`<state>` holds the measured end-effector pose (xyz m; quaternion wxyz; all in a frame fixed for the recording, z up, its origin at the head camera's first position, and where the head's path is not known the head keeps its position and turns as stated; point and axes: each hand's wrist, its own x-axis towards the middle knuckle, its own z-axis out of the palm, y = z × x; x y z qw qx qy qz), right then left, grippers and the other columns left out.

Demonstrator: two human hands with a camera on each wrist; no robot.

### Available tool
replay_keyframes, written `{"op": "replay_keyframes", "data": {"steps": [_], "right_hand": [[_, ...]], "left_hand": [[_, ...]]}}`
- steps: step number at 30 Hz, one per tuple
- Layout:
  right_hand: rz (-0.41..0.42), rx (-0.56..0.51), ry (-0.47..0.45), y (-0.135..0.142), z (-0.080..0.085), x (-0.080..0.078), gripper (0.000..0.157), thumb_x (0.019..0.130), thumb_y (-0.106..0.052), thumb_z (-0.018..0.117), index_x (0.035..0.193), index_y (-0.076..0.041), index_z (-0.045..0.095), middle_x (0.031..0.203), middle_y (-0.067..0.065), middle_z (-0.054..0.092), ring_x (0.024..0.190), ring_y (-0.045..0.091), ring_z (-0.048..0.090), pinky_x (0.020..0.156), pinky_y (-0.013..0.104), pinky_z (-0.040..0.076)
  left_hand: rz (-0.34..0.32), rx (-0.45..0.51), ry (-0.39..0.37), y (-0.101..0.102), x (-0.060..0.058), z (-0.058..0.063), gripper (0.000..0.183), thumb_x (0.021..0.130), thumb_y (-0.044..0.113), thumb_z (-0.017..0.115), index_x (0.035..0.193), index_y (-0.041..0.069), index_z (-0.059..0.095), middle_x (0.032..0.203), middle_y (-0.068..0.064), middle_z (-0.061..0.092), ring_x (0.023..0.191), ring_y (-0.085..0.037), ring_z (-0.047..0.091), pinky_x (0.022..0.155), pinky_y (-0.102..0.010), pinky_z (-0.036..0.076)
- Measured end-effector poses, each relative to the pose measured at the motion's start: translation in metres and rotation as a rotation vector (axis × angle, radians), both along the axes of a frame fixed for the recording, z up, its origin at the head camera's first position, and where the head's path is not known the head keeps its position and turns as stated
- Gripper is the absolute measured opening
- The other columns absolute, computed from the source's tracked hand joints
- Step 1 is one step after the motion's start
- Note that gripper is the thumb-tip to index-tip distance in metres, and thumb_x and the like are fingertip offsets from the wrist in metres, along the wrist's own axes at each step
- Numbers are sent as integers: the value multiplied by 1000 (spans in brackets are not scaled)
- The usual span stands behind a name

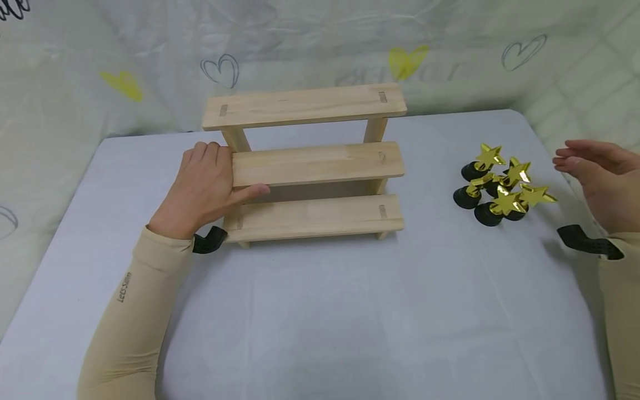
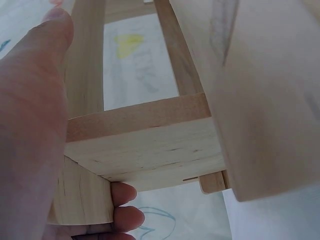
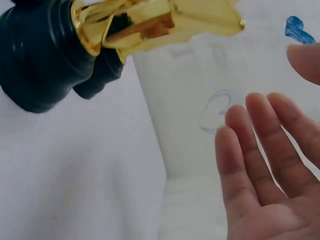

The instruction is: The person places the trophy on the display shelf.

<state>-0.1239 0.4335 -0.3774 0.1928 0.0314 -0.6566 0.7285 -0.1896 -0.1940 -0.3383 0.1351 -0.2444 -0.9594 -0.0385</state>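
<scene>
We're holding the rack (image 1: 317, 164) at its left end with left grip (image 1: 205, 186), presumably steadying it; right grip (image 1: 606, 180) is hovering empty, fingers loose, right of the trophies (image 1: 506, 201).

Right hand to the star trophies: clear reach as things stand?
Likely yes. The right hand is empty with fingers extended, just right of the star trophies, and nothing visible stands between them. The wooden shelf sits on their far side, out of the way.

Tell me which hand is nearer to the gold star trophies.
Right. The right hand is just right of the gold star trophies, not touching them; the left hand grips the wooden shelf, well to their left.
</scene>
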Motion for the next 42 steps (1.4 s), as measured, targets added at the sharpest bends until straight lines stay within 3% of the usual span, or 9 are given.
{"op": "replay_keyframes", "data": {"steps": [3,7,10,14,20,27,31,36,42], "right_hand": [[27,37,-78,5,-2,-2,38,95,15,61,133,11,61,110,3,78,98,10,75,89,10,55],[-67,383,-356,8,-2,-3,36,102,-7,63,138,-10,64,107,-23,72,92,-10,70,87,0,46],[-57,577,-476,11,-4,-1,35,103,-16,64,138,-17,64,106,-34,67,92,-17,66,83,-2,43],[52,567,-447,18,-8,4,35,101,-5,64,136,-9,66,108,-29,73,96,-15,69,80,0,46],[77,752,-496,25,-13,11,37,103,-7,61,139,-16,65,108,-42,66,101,-27,57,77,-2,41],[174,764,-476,27,-23,18,51,93,11,67,133,-22,66,114,-39,60,102,-24,57,78,0,46],[205,850,-558,24,-25,20,51,93,-2,74,136,-26,61,113,-40,56,99,-22,54,75,2,45],[182,960,-599,18,-22,22,50,89,-18,82,134,-25,60,108,-41,56,92,-24,54,72,4,44],[118,977,-585,15,-22,21,47,86,-25,86,126,-19,63,101,-40,59,89,-24,55,71,3,42]], "left_hand": [[13,-5,-6,-3,2,1,78,83,70,72,87,-5,49,77,-17,44,77,-35,42,75,-46,36],[24,-1,-25,-3,2,2,77,83,68,73,88,-5,50,78,-17,46,77,-36,44,75,-46,37],[26,4,-46,-1,1,2,76,83,68,74,87,-4,50,78,-16,45,77,-35,44,74,-46,37],[22,3,-35,1,0,1,77,82,68,75,88,-4,50,78,-16,45,77,-35,43,74,-46,36],[7,3,-14,0,0,0,77,83,69,73,87,-4,49,77,-16,44,75,-34,42,72,-43,34],[-19,27,24,0,0,-1,110,78,99,12,87,-5,49,76,-17,43,74,-35,42,72,-45,35],[-19,26,20,1,0,0,109,78,99,14,86,-4,49,75,-16,43,74,-35,42,71,-44,34],[-15,15,4,1,0,1,97,85,92,42,87,-4,50,76,-16,45,74,-34,43,71,-44,35],[-12,12,2,1,1,2,111,77,99,13,87,-5,50,76,-16,45,74,-35,43,70,-44,34]]}}
